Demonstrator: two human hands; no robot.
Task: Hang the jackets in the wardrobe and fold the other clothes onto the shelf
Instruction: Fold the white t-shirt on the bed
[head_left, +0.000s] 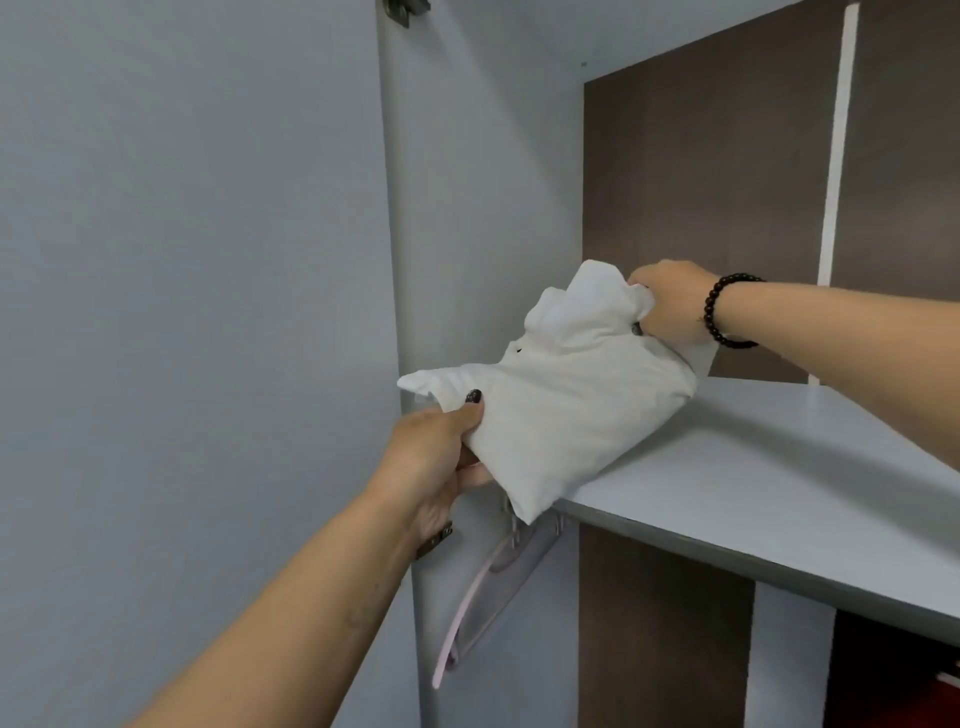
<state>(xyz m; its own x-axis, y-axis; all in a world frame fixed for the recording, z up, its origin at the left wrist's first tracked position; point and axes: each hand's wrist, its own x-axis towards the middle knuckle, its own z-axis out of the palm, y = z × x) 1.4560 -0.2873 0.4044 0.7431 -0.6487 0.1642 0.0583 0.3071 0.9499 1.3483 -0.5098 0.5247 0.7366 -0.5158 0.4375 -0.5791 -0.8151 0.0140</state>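
Observation:
A folded white garment (561, 395) lies partly on the left end of the grey wardrobe shelf (769, 467), its lower corner hanging over the front edge. My left hand (441, 457) grips the garment's near left edge, thumb on top and fingers underneath. My right hand (670, 306), with a dark bead bracelet on the wrist, grips the bunched far end of the garment above the shelf.
The open grey wardrobe door (197, 312) stands at the left. Brown back panels (701, 208) close the compartment behind the shelf. Pale pink hangers (483, 597) hang below the shelf. Something red (940, 691) shows at the bottom right.

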